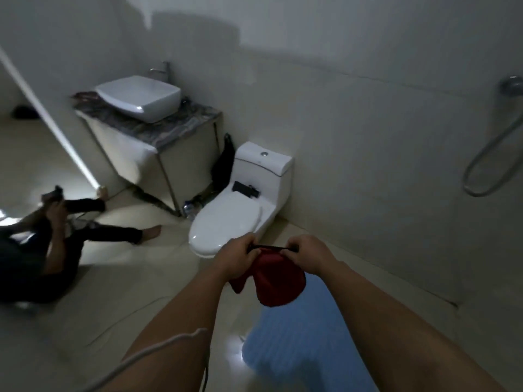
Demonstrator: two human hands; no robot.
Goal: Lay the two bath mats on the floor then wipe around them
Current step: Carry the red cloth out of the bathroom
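A red mat (273, 281) is held up in front of the chest, above the floor (119, 295). It is bunched and folded, dark red, with a dark band along its top edge; the cloth hangs down from that edge in loose folds. The top edge is stretched roughly level between the left hand (237, 257) and the right hand (310, 254), so the long axis of what is seen runs left to right. The fingers of both hands are closed and pinching the top edge, one hand at each end. A blue mat (300, 346) is laid flat on the floor below the red one, its long axis running away from the person toward the toilet (226, 222). No writing or label can be read on either mat.
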